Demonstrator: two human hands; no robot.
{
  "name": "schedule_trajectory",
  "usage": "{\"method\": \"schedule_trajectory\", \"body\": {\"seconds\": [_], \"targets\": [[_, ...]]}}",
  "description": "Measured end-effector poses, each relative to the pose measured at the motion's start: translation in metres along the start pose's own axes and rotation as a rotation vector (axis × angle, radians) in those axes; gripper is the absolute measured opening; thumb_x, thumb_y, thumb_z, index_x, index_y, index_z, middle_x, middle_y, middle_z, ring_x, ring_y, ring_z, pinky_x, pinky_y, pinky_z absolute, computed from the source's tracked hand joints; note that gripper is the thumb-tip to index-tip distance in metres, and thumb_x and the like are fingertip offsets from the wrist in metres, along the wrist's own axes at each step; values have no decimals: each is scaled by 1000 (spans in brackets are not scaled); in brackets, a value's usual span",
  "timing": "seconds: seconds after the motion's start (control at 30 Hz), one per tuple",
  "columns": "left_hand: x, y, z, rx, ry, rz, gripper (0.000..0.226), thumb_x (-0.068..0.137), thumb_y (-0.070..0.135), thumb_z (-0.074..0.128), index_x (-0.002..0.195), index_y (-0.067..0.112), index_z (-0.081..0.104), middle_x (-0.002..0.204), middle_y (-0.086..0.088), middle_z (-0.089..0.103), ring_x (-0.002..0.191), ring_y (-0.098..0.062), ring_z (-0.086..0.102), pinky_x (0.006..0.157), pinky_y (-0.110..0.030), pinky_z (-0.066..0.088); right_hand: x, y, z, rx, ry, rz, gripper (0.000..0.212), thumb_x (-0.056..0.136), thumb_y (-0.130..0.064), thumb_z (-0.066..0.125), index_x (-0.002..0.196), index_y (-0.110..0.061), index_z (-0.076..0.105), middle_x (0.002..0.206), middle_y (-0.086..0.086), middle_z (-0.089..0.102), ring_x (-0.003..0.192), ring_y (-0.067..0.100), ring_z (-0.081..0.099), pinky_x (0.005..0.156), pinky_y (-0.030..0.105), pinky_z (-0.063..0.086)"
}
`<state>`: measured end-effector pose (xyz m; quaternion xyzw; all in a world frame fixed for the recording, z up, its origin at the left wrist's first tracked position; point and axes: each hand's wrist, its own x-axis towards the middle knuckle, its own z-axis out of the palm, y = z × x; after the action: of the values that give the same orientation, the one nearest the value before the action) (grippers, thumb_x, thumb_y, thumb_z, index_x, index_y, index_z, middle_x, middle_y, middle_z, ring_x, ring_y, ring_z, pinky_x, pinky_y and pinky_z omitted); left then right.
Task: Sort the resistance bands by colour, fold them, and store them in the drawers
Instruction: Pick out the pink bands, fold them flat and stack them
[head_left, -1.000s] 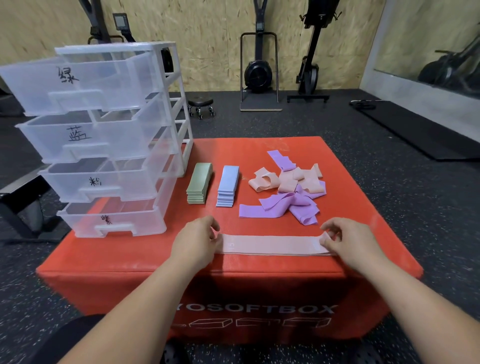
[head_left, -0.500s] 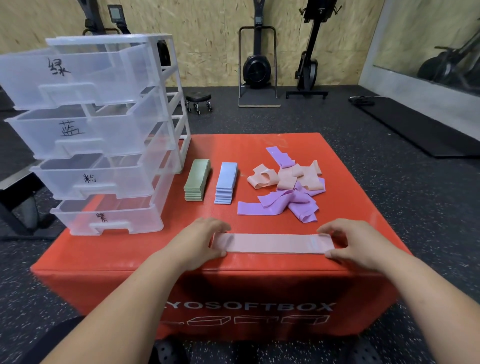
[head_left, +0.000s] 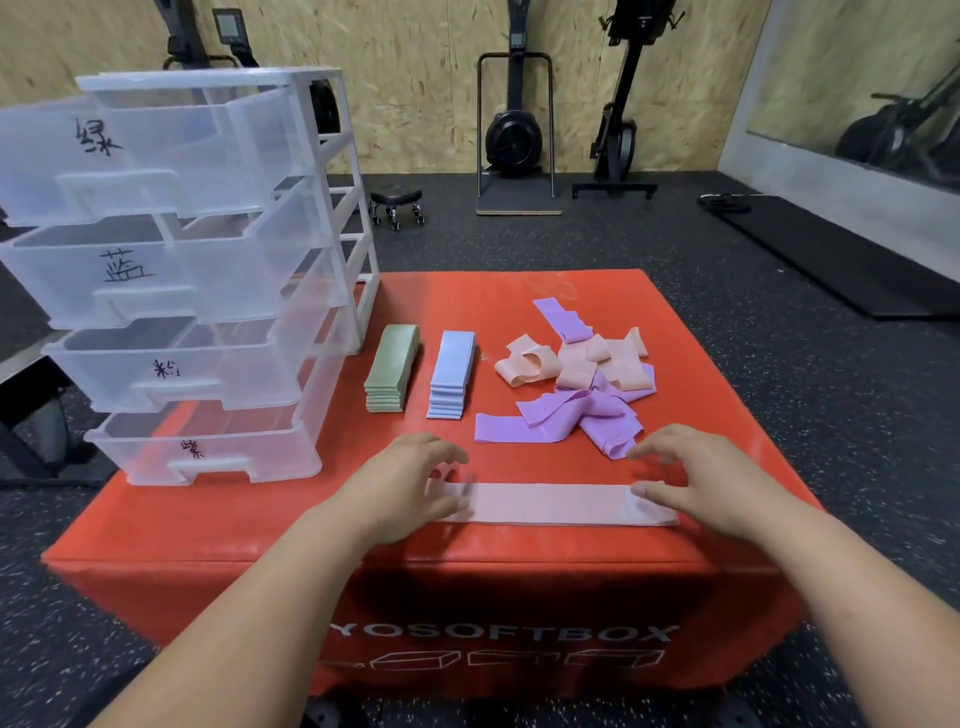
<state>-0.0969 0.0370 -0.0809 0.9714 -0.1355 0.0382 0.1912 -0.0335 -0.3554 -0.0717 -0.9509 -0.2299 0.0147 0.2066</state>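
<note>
Left hand: the left hand (head_left: 400, 488) lies slack, fingers spread and blurred, thumb over the pink band's (head_left: 550, 503) left end.
Right hand: the right hand (head_left: 701, 483) is loose, fingers arched, thumb tip on the band's right end.
Change: half a second ago both palms lay flatter on the ends; the fingers have lifted.
Pink band: flat along the red box's (head_left: 519, 551) near edge, unmoved.
Loose pile: purple bands (head_left: 566, 415) and peach bands (head_left: 576, 364), tangled.
Stacks: green stack (head_left: 389, 369) beside blue stack (head_left: 451, 374), folded.
Drawer unit: the drawer unit (head_left: 197, 275) stands at far left, its four clear, hand-labelled drawers pulled out.
</note>
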Motion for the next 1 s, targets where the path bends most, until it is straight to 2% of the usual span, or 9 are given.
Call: {"method": "schedule_trajectory", "body": {"seconds": [0.2, 0.33, 0.53, 0.6, 0.73, 0.83, 0.9, 0.97, 1.0], "targets": [[32, 5, 8, 10, 17, 33, 51, 91, 50, 75, 138, 34, 63, 131, 10, 62, 126, -15, 55, 106, -36, 48, 50, -18, 11, -46, 101, -26, 43, 88, -51, 74, 129, -40, 65, 136, -13, 60, 130, 19, 52, 110, 39, 42], [54, 4, 16, 2, 39, 32, 47, 92, 41, 73, 137, 32, 64, 129, 8, 62, 122, -17, 55, 101, -33, 47, 86, -37, 17, -92, 73, -16, 54, 92, -52, 70, 143, -39, 58, 156, -6, 45, 146, 22, 33, 119, 39, 31], [73, -4, 24, -23, 71, 51, 40, 92, 32, 71, 131, 28, 66, 121, 7, 64, 115, -19, 56, 96, -35, 47, 135, -57, 31, -189, -13, 62, 57, 97, -61, 55, 152, -50, 41, 171, -7, 20, 158, 26, 10, 124, 47, 20], [77, -7, 25, -39, 89, 60, 36, 93, 32, 69, 129, 29, 67, 120, 7, 65, 112, -19, 57, 95, -33, 47, 149, -62, 38, -239, -32, 73, 57, 98, -65, 50, 152, -53, 39, 171, -9, 18, 158, 28, 7, 125, 48, 17], [85, -10, 27, -67, 99, 45, 33, 97, 36, 64, 129, 30, 67, 122, 10, 65, 116, -17, 57, 97, -32, 48, 169, -63, 53, -358, -79, 105, 56, 102, -60, 44, 154, -39, 42, 165, -10, 30, 155, 30, 16, 125, 49, 19], [88, -7, 27, -68, 83, 50, 33, 98, 37, 63, 130, 31, 66, 121, 10, 64, 116, -17, 57, 96, -36, 49, 179, -62, 53, -394, 37, 77, 45, 100, -31, 54, 145, -27, 52, 152, -7, 51, 142, 25, 38, 115, 41, 31], [89, -6, 25, -66, 84, 55, 33, 97, 38, 64, 130, 32, 65, 120, 11, 63, 116, -17, 56, 95, -38, 50, 181, -60, 46, -337, 129, 71, 50, 91, -14, 59, 139, -27, 61, 135, -4, 64, 128, 25, 51, 105, 40, 41], [89, -5, 23, -69, 92, 50, 33, 97, 38, 65, 130, 32, 65, 119, 11, 63, 115, -17, 56, 95, -38, 50, 180, -57, 39, -256, 201, 79, 51, 87, -12, 63, 134, -32, 66, 126, -2, 68, 123, 26, 54, 98, 42, 47], [88, -4, 22, -70, 95, 47, 33, 97, 38, 65, 130, 32, 65, 120, 11, 63, 115, -17, 55, 95, -38, 50, 178, -56, 38, -244, 216, 72, 50, 88, -18, 66, 134, -36, 66, 131, -2, 65, 127, 27, 51, 100, 43, 47]]}}
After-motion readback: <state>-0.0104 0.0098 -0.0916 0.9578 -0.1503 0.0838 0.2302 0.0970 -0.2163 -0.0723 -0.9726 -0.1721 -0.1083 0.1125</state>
